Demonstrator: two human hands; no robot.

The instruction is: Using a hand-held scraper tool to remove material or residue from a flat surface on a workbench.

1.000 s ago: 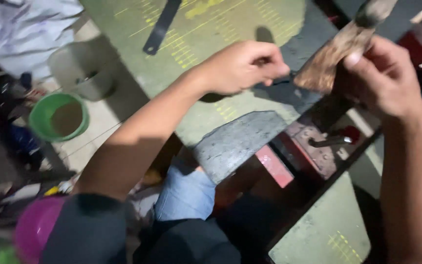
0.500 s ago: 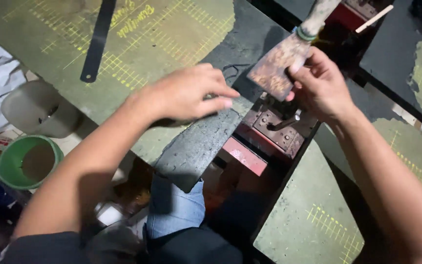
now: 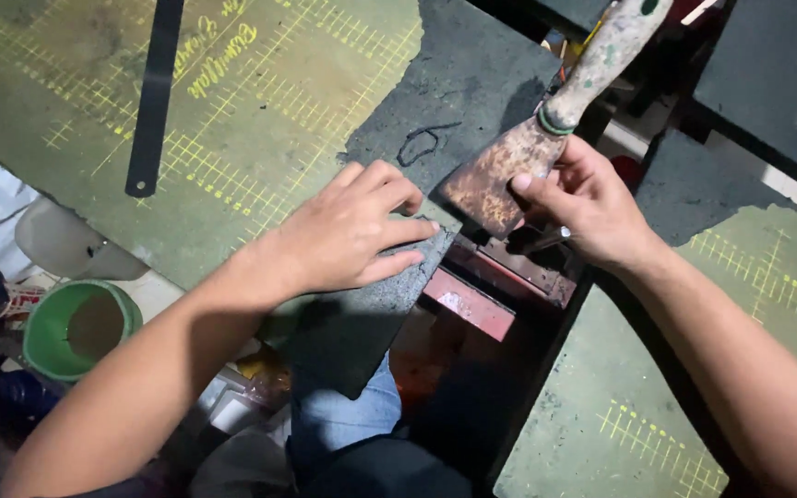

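My left hand [image 3: 354, 231] presses down on a dark grey rough sheet [image 3: 352, 332] that hangs over the edge of the green cutting mat [image 3: 260, 120]. My right hand [image 3: 592, 207] grips a rusty scraper [image 3: 495, 180] by its blade, with the paint-stained wooden handle [image 3: 606, 55] pointing up and away. The blade's edge rests near the sheet's upper corner, beside my left fingertips. A small dark loop of material [image 3: 420, 143] lies on the grey patch just above my left hand.
A red metal fixture [image 3: 486, 295] sits in the gap between the two tables. A black metal strip [image 3: 151, 101] lies on the mat at upper left. A green cup [image 3: 74, 327] and a white container [image 3: 71, 242] stand low left. A second green mat [image 3: 638, 406] is at lower right.
The view has shifted so the hands sit lower and more central. My left hand has slid onto the sheet's upper corner, and the scraper blade has come down closer to it.
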